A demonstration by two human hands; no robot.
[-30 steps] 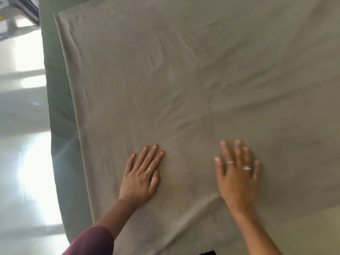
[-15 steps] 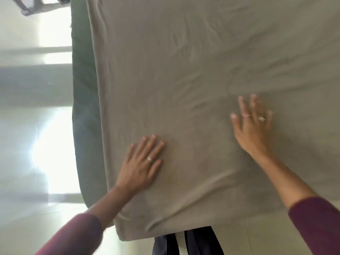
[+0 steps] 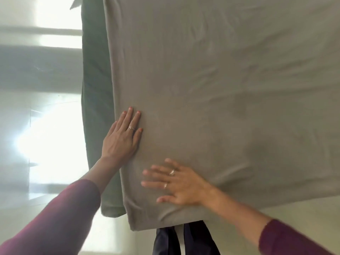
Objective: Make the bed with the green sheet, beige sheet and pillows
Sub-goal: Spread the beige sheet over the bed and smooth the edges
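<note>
You have both palms flat on the beige sheet, and neither hand is gripping anything: the fingers lie straight and lightly spread, pressing down on the cloth rather than pinching it. That suits the step in hand, which looks like smoothing the top layer toward its corner.

Your left hand sits at about nine o'clock of the sheet, right along its left edge, fingers pointing toward twelve. Placed there, it can pin the hem so the cloth does not slide while the other hand sweeps. Your right hand lies just below it, toward six o'clock, fingers pointing to nine; it is blurred, so judge it to be mid-stroke.

The beige sheet fills most of the view, from twelve o'clock down to its near corner at about seven. Both hands rest on it, close to that corner. The green sheet shows only as a strip beyond the beige hem, just outside your left hand at nine o'clock, running from top to bottom. No pillows are in view. Faint wrinkles remain toward three o'clock, well apart from both hands.
</note>
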